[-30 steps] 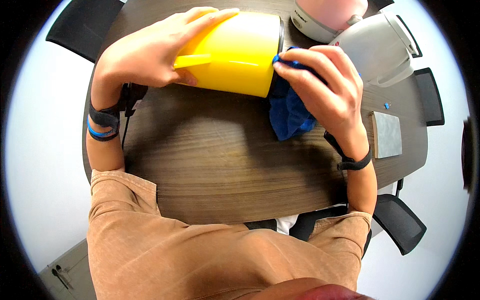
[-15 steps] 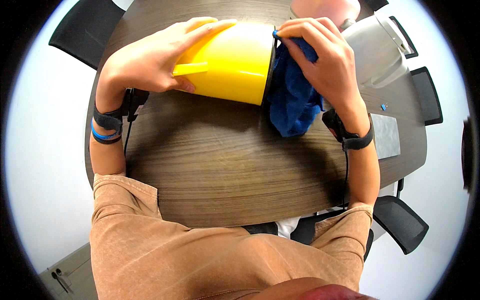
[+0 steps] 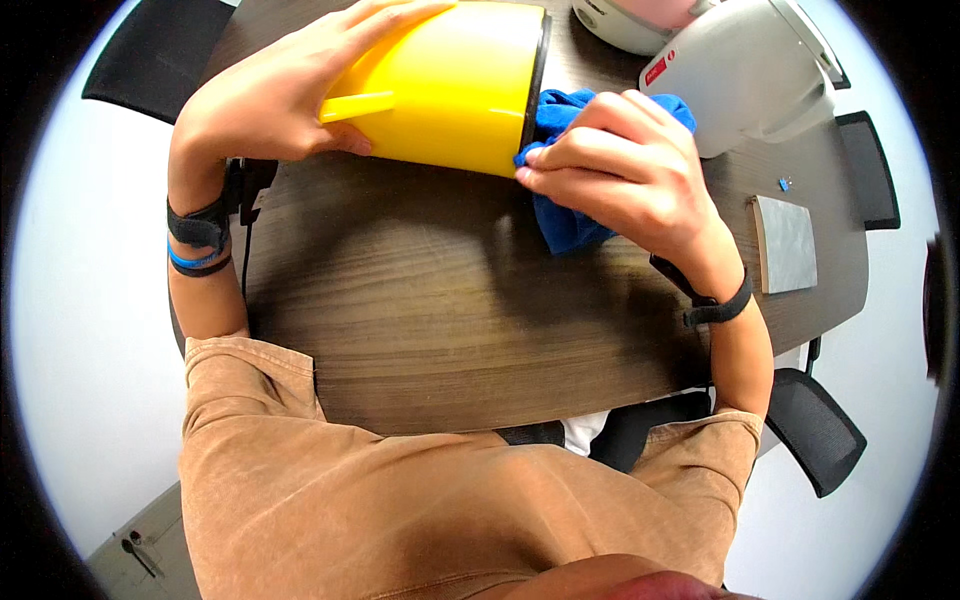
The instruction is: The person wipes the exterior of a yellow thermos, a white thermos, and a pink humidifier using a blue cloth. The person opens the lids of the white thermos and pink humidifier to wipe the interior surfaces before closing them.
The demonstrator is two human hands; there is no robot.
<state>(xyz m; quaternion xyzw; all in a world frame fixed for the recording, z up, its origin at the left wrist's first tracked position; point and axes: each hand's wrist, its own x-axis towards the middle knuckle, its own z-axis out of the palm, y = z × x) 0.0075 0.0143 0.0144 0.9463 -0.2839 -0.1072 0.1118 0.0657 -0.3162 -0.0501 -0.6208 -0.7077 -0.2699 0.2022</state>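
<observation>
A glossy yellow cylindrical container [image 3: 455,95] lies tilted on its side above the wooden table, its black-rimmed end turned to the right. My left hand [image 3: 265,95] wraps around its left end, thumb below and fingers over the top, beside a narrow yellow bar that sticks out like a handle. Between the closed fingers of my right hand [image 3: 635,170] is a blue cloth [image 3: 572,222]. A fold of it is pinched against the lower part of the black rim, while the rest bunches behind the hand and hangs below it. The container's inside is hidden from here.
Right of the cloth stands a pale grey jug [image 3: 745,80] with a handle. Behind it is a pink and white appliance [image 3: 622,25], partly cut off. A flat grey slab [image 3: 788,245] and a tiny blue piece [image 3: 785,184] lie at the table's right. Black chairs surround the table.
My right hand has slid with the cloth from the top of the black rim down to its lower part. In the picture, container and left hand sit slightly higher and further left.
</observation>
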